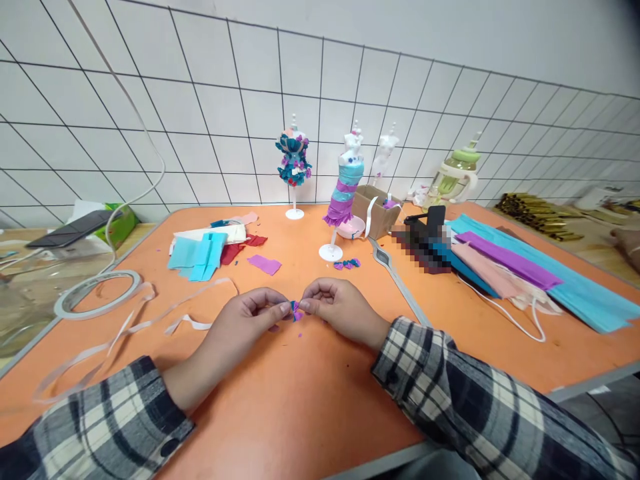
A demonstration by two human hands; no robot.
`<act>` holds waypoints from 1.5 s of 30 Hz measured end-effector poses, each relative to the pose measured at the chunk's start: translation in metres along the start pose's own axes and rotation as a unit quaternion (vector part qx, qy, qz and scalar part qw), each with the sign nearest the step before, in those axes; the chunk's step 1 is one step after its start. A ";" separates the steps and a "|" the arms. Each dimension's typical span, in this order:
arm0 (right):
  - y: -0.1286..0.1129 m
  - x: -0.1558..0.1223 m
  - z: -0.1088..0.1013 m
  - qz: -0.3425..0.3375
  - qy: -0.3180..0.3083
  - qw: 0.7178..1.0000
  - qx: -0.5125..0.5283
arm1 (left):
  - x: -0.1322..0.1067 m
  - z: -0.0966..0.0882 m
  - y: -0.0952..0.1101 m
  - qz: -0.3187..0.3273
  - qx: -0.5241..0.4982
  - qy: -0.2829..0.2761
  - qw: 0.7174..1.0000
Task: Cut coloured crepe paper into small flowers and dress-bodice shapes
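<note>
1. The left hand point(255, 310) pinches one side of a small purple-and-teal scrap point(295, 311) between thumb and forefinger.
2. The right hand point(340, 308) pinches the scrap's other side the same way, its remaining fingers curled in. The fingertips nearly meet, with the scrap between them just above the orange tabletop point(280, 413).
3. The scrap looks like gathered crepe paper, though it is too small and too covered by the fingers to be sure.
4. Just beyond the right hand lies a short row of purple-and-teal pieces point(347, 265); behind it stands a mini mannequin point(353, 175) wrapped in turquoise and purple bands, on a white round base.
5. Farther back, left of that, a second mannequin point(294, 160) wears teal and purple ruffles. A mostly white third mannequin point(384, 157) rises behind a cardboard box point(386, 217), and a pink bowl point(354, 229) sits beside the box.
6. Beyond the left hand are a flat purple piece point(265, 264), red scraps point(232, 253) and folded turquoise sheets point(207, 257).
7. Far left, a roll of tape point(63, 308) lies flat near loose translucent ribbon point(113, 347).
8. On the right, long turquoise, purple and peach strips point(585, 300) overlap; a bottle point(447, 183) with a green lid stands behind them.
</note>
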State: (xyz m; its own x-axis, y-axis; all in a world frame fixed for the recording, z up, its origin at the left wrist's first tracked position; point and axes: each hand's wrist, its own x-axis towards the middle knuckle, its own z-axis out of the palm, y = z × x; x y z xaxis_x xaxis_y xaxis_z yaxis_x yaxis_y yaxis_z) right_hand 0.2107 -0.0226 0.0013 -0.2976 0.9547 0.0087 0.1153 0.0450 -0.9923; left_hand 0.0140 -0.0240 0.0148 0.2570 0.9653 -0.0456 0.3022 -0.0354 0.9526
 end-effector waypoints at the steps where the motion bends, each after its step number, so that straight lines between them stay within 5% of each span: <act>1: -0.002 -0.001 0.000 0.013 -0.005 1.000 0.005 | 0.000 0.000 -0.001 -0.002 -0.002 -0.001 1.000; 5: -0.005 -0.004 0.001 0.043 -0.028 0.999 -0.002 | -0.001 0.000 -0.005 0.004 -0.003 -0.018 1.000; 13: 0.001 -0.002 0.001 -0.028 -0.027 0.995 -0.092 | -0.003 -0.001 0.005 0.022 0.038 -0.023 0.999; 23: -0.017 -0.010 0.009 0.079 -0.025 0.996 -0.032 | -0.004 0.002 0.004 -0.014 -0.066 0.008 0.998; 31: 0.002 -0.003 0.004 -0.006 -0.025 0.999 -0.038 | -0.008 0.004 -0.002 -0.051 -0.217 -0.031 0.974; 39: -0.019 -0.013 0.007 0.085 -0.028 0.996 0.006 | -0.005 0.002 0.002 -0.032 -0.126 0.026 0.991; 45: -0.016 -0.013 0.014 0.089 -0.023 0.996 0.001 | -0.007 0.005 0.005 0.009 -0.041 0.059 0.997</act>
State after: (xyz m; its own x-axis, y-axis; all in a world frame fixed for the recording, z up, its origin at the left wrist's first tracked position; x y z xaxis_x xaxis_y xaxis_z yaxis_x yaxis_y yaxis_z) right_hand 0.1996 -0.0400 0.0157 -0.3156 0.9331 -0.1725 0.1676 -0.1241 -0.9780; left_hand 0.0185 -0.0319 0.0185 0.1501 0.9887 0.0036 0.2201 -0.0370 0.9748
